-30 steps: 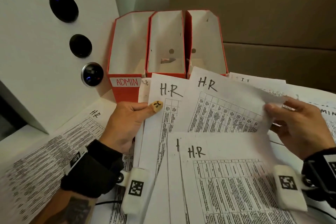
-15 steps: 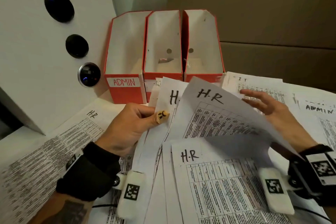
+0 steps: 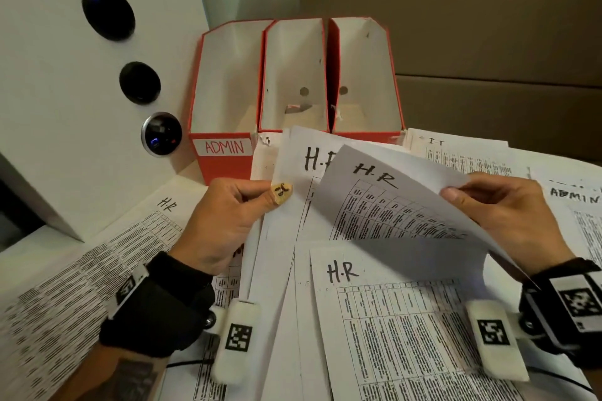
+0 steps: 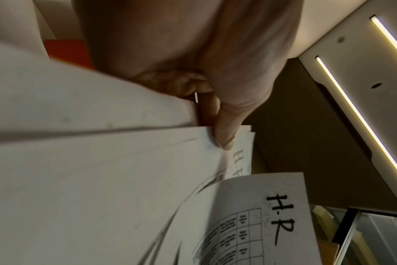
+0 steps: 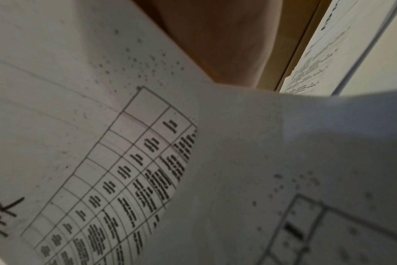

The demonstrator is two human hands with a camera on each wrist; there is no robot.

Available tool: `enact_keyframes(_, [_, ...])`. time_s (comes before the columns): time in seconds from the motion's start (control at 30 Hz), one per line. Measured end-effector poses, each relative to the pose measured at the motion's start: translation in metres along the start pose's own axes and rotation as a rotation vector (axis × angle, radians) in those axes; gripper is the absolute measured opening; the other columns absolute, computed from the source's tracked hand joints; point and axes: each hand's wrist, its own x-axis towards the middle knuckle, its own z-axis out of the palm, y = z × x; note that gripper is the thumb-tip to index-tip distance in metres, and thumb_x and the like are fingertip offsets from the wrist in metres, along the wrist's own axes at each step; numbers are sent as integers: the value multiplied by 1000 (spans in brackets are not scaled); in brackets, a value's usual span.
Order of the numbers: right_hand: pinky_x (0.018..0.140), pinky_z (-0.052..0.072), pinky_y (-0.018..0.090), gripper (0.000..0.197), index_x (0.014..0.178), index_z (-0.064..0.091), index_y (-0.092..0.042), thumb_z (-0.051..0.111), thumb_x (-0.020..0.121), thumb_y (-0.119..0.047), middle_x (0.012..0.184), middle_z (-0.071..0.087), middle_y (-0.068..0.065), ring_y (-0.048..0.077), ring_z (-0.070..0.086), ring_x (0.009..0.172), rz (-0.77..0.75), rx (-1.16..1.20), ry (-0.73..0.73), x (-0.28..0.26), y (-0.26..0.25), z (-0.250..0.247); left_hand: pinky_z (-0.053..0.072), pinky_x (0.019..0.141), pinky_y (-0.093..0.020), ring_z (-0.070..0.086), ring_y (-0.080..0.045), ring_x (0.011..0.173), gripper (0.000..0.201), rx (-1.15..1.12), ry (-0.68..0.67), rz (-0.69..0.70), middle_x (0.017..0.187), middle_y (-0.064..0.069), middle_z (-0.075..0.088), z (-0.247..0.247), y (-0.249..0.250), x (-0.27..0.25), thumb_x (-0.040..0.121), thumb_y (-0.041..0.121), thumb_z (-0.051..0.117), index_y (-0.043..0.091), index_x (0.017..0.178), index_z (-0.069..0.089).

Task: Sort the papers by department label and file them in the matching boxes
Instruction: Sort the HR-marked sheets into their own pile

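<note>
Three red file boxes stand at the back; the left one (image 3: 224,146) is labelled ADMIN, the middle (image 3: 294,75) and right (image 3: 365,75) ones have their labels hidden by paper. My left hand (image 3: 228,221) pinches the left edge of a fanned stack of H.R sheets (image 3: 306,179), thumb (image 4: 224,136) on top. My right hand (image 3: 501,212) pinches the right edge of one lifted, curling H.R sheet (image 3: 391,202), which arches over another H.R sheet (image 3: 407,319) lying flat. In the right wrist view the curled H.R sheet (image 5: 125,161) fills the frame and hides the fingers.
More sheets cover the table: an H.R one (image 3: 97,254) at the left, an I.T one (image 3: 456,153) behind, an ADMIN one (image 3: 576,202) at the far right. A white panel (image 3: 65,107) with round black devices stands at the left. A brown wall (image 3: 472,26) closes the back.
My right hand let go of the lifted H.R sheet's edge, opened above it, and now pinches that edge again. The sheet has curled up higher. My left hand keeps its hold.
</note>
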Motion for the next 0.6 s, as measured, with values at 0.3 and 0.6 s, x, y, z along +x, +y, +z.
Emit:
enact_keyframes(0.3, [56,61,30,41,73,67,-23,94,46,-39,86,79,9,31,73,74,98,157,215,-2,-3,-11,65,88,-40,78,-31,105,29,-131,144,-25,111,-15,80,-6,5,1,82,21,76,5,105,82])
enact_keyframes(0.6, [64,60,29,48,89,84,-19,66,85,-63,80,73,11,25,73,70,431,452,40,-7,-9,-26,66,84,-38,76,-28,111,30,-161,-23,-189,122,-12,78,3,7,1,107,15,51,9,131,69])
